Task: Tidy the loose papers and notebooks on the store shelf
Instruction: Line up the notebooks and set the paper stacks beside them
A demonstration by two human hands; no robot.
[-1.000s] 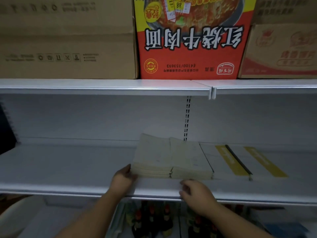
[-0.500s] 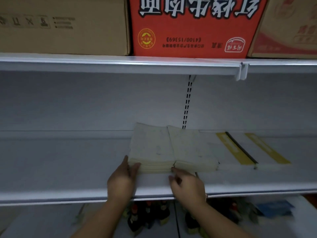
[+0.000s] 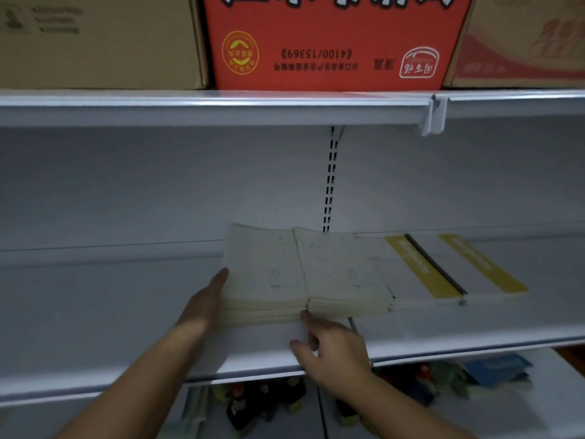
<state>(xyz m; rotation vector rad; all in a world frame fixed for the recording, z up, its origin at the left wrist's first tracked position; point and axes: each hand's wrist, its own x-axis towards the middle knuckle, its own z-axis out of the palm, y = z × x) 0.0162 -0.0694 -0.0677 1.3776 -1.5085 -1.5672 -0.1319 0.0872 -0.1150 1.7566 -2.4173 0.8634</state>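
On the white shelf (image 3: 95, 312), the left hand (image 3: 205, 299) presses straight fingers against the side of the paper stacks (image 3: 262, 270), apparently squaring them, while the right hand (image 3: 335, 350), gripping nothing, touches one outstretched forefinger to their front edge, near the notebooks (image 3: 421, 270).

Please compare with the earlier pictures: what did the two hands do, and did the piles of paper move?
The left hand slid from the front corner of the left paper stack to lie flat along its left side. The right hand moved left from before the right paper stack; its forefinger now touches the seam between both stacks. Nothing gripped or released. Stacks and yellow-striped notebooks stayed put.
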